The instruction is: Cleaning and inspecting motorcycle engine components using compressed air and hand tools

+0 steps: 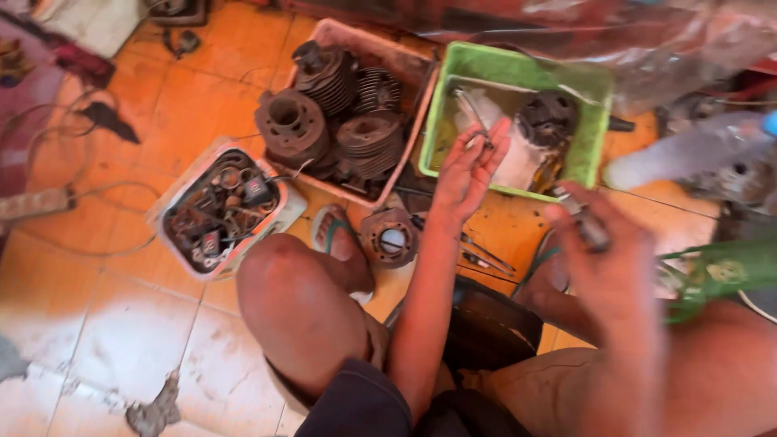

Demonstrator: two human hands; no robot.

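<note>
I sit on an orange tile floor, grimy and pale at lower left. Upper centre, a pink tray holds rusty finned cylinders. At right, a green tub holds a dark engine part and a rag. Left of centre, a white box is full of small parts. My left hand, fingers spread, reaches over the tub's edge. My right hand is blurred, clamped on a small metal tool.

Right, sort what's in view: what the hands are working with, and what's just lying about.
In hand:
left hand over green tray
right hand holding small dark part

Lying about:
pink crate of finned cylinders
white tub of small parts
loose cylinder
</note>
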